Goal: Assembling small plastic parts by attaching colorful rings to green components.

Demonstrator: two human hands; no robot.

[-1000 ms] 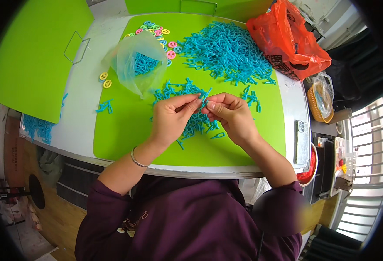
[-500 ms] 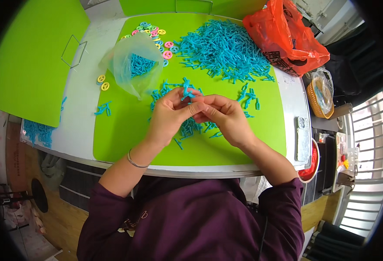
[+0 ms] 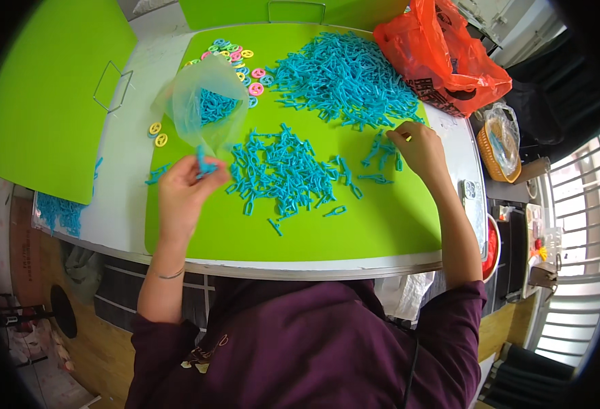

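Observation:
My left hand (image 3: 185, 194) is raised over the left part of the green mat, pinching a small turquoise plastic piece (image 3: 204, 162) between thumb and fingers. My right hand (image 3: 419, 146) is at the mat's right side with its fingertips drawn together above a few loose turquoise pieces (image 3: 384, 162). Whether a piece is between those fingertips cannot be made out. Between my hands lies a scattered heap of turquoise plastic pieces (image 3: 286, 170), some with a long loop. Beyond my left hand stands a translucent bag (image 3: 228, 82) with turquoise pieces inside.
A large turquoise pile (image 3: 347, 78) covers the far right of the green mat (image 3: 300, 245). Pink, yellow, green and blue plastic rings (image 3: 256, 88) lie around the bag. A red plastic bag (image 3: 443, 61) stands at the far right corner. A phone (image 3: 474, 211) rests at the right edge.
My hands have parted from their meeting over the middle heap. The left moved left with a turquoise piece; the right reached right to the loose pieces.

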